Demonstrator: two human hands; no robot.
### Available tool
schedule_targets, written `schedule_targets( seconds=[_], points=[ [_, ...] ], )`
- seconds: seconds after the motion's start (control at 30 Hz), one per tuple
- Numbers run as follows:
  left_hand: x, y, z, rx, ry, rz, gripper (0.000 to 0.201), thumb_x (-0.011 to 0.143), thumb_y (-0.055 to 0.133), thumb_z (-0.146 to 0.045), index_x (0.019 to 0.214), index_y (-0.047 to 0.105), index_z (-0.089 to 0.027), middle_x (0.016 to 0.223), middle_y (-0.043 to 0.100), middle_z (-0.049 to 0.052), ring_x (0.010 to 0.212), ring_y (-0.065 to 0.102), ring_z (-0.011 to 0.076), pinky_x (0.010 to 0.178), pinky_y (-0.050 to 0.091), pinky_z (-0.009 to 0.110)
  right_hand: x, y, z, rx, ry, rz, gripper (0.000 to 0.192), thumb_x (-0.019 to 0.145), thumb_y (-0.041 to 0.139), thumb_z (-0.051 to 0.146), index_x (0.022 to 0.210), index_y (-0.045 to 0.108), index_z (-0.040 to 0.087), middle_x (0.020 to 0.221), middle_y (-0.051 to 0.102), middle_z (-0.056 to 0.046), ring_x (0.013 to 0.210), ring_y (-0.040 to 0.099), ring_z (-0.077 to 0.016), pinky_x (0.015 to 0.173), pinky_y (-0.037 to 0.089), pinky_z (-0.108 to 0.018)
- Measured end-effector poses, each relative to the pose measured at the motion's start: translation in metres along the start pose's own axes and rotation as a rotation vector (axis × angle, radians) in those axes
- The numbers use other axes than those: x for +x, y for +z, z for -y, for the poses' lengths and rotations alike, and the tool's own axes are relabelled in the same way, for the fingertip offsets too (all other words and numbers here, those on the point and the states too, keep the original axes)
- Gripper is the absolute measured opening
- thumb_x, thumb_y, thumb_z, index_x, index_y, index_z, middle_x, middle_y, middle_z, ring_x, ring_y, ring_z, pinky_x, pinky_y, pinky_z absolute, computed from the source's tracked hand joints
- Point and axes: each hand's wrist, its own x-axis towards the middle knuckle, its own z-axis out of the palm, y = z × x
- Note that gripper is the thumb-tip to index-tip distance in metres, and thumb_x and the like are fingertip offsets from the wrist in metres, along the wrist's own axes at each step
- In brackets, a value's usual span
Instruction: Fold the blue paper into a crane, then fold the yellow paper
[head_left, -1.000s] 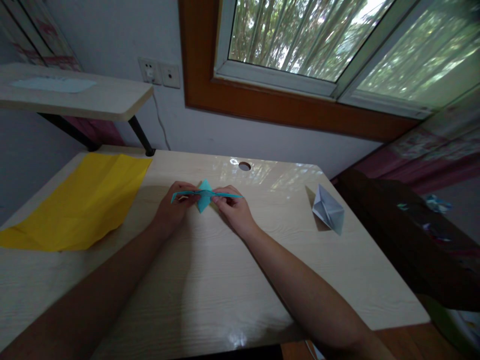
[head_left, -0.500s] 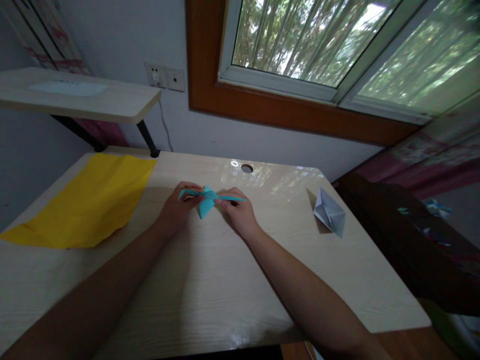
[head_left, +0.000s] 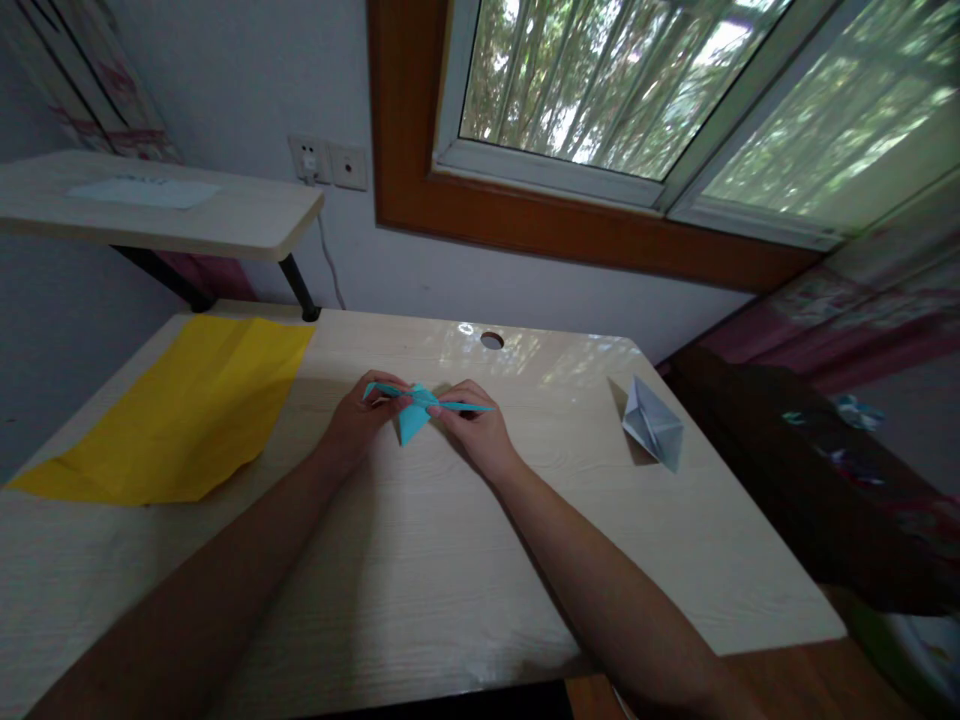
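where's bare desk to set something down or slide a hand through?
Free: the desk between the forearms; the strip between the yellow paper sheet and the left hand; the stretch from the right hand to the white folded paper boat; beyond the hands, around the cable hole. Crowded: both hands pinching the teal folded paper.

Bare forearms and hands (head_left: 420, 425), no sleeves visible.

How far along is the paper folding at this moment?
Done: a white folded paper figure sits finished on the table. In hand: the left hand and right hand pinch a part-folded blue paper piece. Left: the yellow sheet lies flat, unfolded.
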Motion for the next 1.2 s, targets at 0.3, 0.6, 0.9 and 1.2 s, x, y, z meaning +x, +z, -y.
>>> schedule_targets(
  seconds=[0.3,0.6,0.9,1.2],
  points=[
    [0.001,-0.002,0.003,0.051,-0.039,0.034,0.029,0.078,0.079,-0.047,0.088,0.071,-0.021,0.089,0.072,0.002,0.086,0.067,0.02,0.081,0.054,0.033,-0.003,-0.001,0.005,-0.116,-0.079,-0.017,0.015,0.086,0.076,0.039,0.087,0.075,0.024,0.084,0.065,-0.003,0.077,0.059,-0.0167,0.066,0.048,-0.03],
    [0.002,-0.001,0.007,0.061,-0.016,0.025,0.037,0.078,0.08,-0.044,0.105,0.072,-0.021,0.108,0.071,0.006,0.101,0.067,0.0221,0.091,0.055,0.036,-0.009,-0.006,0.01,-0.246,-0.136,-0.04,0.012,0.089,0.071,0.033,0.085,0.072,0.022,0.082,0.067,-0.004,0.078,0.063,-0.0179,0.072,0.051,-0.032],
    [0.002,0.002,0.011,0.153,0.09,0.05,0.033,0.082,0.074,-0.035,0.112,0.07,-0.023,0.106,0.064,0.005,0.093,0.064,0.0168,0.083,0.058,0.032,-0.001,-0.068,0.018,-0.425,0.038,-0.295,0.018,0.087,0.07,0.038,0.085,0.072,0.02,0.085,0.069,-0.004,0.076,0.063,-0.0186,0.071,0.05,-0.032],
    [0.003,0.002,0.011,0.277,0.184,0.113,0.022,0.084,0.071,-0.033,0.104,0.076,-0.024,0.102,0.062,0.005,0.088,0.064,0.0167,0.075,0.059,0.029,-0.052,-0.188,0.011,-0.951,0.156,-0.538,0.026,0.089,0.065,0.039,0.088,0.074,0.015,0.092,0.071,-0.013,0.075,0.064,-0.0214,0.077,0.054,-0.041]
  ],
)
